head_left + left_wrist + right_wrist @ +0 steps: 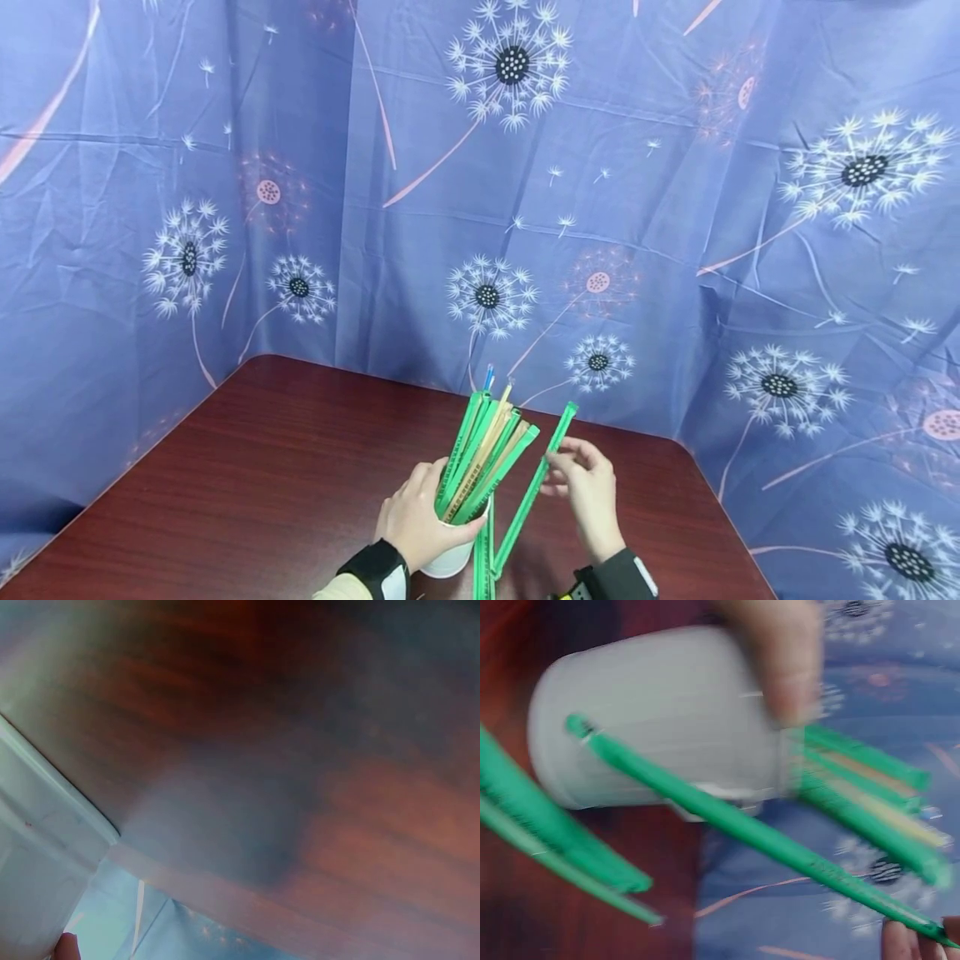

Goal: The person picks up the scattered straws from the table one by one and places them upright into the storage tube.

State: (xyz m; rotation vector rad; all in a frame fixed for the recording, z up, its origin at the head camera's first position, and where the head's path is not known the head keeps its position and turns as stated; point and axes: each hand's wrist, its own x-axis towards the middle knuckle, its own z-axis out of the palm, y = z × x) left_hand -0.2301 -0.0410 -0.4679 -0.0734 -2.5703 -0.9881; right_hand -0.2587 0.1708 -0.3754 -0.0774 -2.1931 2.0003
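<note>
A white cup (447, 560) holds several long, thin straws in printed green and tan wrappers (480, 454). My left hand (422, 518) grips the cup near its rim, the thumb across the front; in the right wrist view part of that hand (784, 667) shows over the cup (652, 712). Between thumb and fingers, my right hand (588, 487) pinches one green wrapped straw (534, 487), which slants down beside the cup. More green wrapped straws (482, 554) show below, just right of the cup. The left wrist view catches only the cup's side (45, 847) and a fingertip (67, 948).
A dark red-brown wooden table (247, 475) lies under the hands. Blue cloth with a dandelion print (420, 250) hangs behind the table and along both sides.
</note>
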